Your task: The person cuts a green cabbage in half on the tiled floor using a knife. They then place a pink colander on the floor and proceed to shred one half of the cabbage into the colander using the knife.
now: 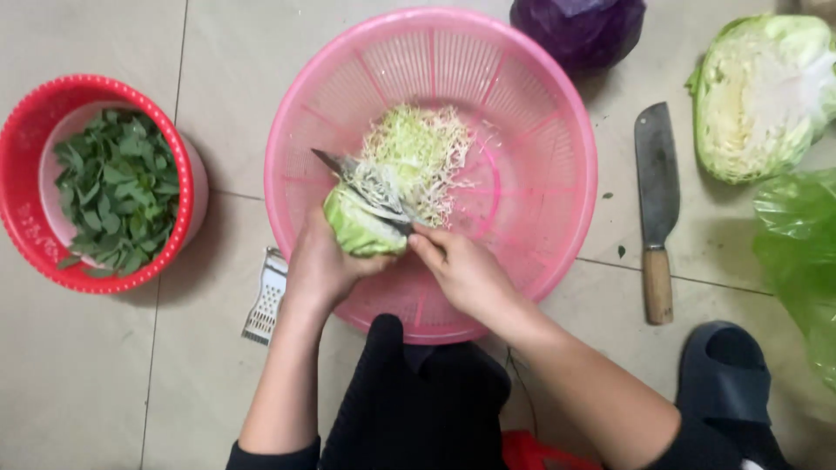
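Note:
My left hand point(320, 265) grips a chunk of green cabbage point(355, 228) over the near side of a pink plastic colander basket point(557, 200). My right hand point(461, 274) holds a small knife point(361, 183) by its handle, its blade lying across the cabbage's cut face and pointing up-left. A heap of shredded cabbage point(420, 157) lies in the middle of the basket, just beyond the blade.
On the tiled floor: a red colander of green leaves point(117, 187) at left, a metal grater point(266, 298) by my left wrist, a cleaver point(657, 204) at right, half a green cabbage point(762, 96), a purple cabbage point(579, 30), a green plastic bag point(801, 252), a dark slipper point(723, 370).

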